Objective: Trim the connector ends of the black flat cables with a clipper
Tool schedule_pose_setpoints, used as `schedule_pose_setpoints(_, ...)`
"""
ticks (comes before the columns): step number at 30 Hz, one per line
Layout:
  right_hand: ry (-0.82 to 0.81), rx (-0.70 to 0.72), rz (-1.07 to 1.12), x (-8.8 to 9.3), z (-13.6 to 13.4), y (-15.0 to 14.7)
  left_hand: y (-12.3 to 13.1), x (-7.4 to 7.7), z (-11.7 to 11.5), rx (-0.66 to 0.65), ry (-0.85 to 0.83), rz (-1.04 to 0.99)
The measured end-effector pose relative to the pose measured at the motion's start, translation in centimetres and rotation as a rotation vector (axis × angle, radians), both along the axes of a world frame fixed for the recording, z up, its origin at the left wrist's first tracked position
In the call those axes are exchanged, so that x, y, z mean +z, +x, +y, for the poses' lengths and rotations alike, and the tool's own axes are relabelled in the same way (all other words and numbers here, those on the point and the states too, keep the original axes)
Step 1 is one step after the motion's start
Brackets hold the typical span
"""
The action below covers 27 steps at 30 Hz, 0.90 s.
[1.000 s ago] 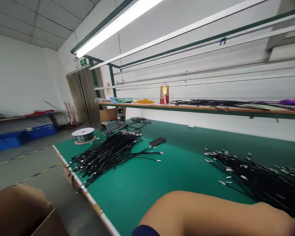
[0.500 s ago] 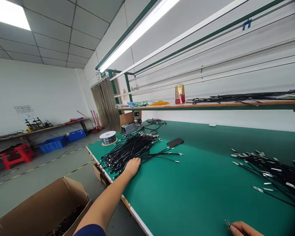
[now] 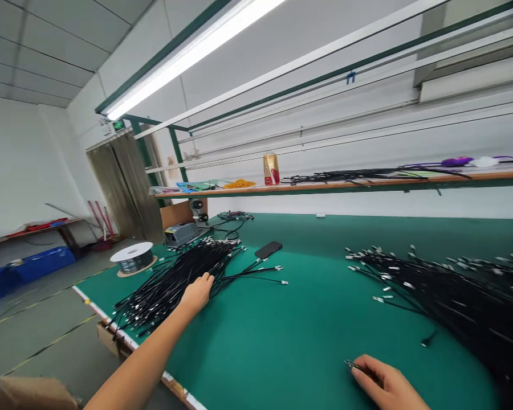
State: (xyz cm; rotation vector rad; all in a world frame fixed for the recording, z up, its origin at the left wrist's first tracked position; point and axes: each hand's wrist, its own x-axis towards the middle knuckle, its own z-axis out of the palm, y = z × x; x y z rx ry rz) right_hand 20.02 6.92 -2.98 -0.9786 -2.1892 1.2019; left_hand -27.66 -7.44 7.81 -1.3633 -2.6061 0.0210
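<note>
Black cables (image 3: 182, 279) at left are apparently undergoing pick-up, next calling for clean separation, the left hand (image 3: 198, 292) showing unclear grip, the right hand (image 3: 383, 380) pinching a metal-tipped item (image 3: 349, 364).

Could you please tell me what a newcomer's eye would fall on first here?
Probably the left heap of black cables, the left hand at its edge, and the right heap, both dark against the green table. The bright tube lamp above the shelf would likely come next, with the gold-and-red can on that shelf. Low in view, the right hand holds a small metal-tipped tool.
</note>
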Motion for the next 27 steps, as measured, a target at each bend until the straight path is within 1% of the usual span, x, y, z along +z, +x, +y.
schedule_pose_setpoints(2, 0.010, 0.002, -0.008, 0.6, -0.5, 0.0, 1.2, 0.4, 1.3, -0.016, 0.037, -0.023)
schedule_pose_setpoints(4, -0.004, 0.012, -0.017, 1.3, -0.8, 0.1, 3.1, 0.0, 2.8, -0.038, 0.073, -0.072)
schedule_pose_setpoints(6, -0.023, 0.011, -0.021, 1.9, -1.1, 0.4, 5.9, -1.2, 4.1, -0.079, 0.099, -0.148)
schedule_pose_setpoints(9, -0.040, 0.010, -0.031, 2.5, -1.2, 0.7, 10.8, -4.1, 5.7, -0.162, 0.118, -0.296)
schedule_pose_setpoints(11, -0.050, 0.011, -0.037, 2.7, -1.3, 0.8, 13.5, -5.7, 6.2, -0.214, 0.137, -0.386)
schedule_pose_setpoints(13, -0.060, 0.011, -0.042, 2.9, -1.3, 0.8, 15.1, -6.5, 6.0, -0.256, 0.171, -0.451)
schedule_pose_setpoints(15, -0.073, 0.012, -0.040, 3.0, -1.3, 0.8, 15.6, -6.3, 4.8, -0.279, 0.208, -0.485)
schedule_pose_setpoints(17, -0.091, 0.015, -0.035, 3.0, -1.3, 0.9, 15.3, -5.7, 2.5, -0.278, 0.220, -0.498)
schedule_pose_setpoints(20, -0.131, 0.022, -0.031, 3.0, -1.3, 1.0, 15.4, -5.0, -1.9, -0.245, 0.151, -0.521)
schedule_pose_setpoints(23, -0.175, 0.025, -0.016, 3.0, -1.3, 1.1, 16.9, -4.9, -5.6, -0.189, 0.068, -0.605)
schedule_pose_setpoints(25, -0.199, 0.015, 0.015, 2.9, -1.3, 1.1, 18.1, -5.0, -6.7, -0.178, 0.061, -0.716)
schedule_pose_setpoints(27, -0.232, -0.009, 0.060, 2.8, -1.3, 1.0, 19.3, -4.8, -6.6, -0.192, 0.073, -0.879)
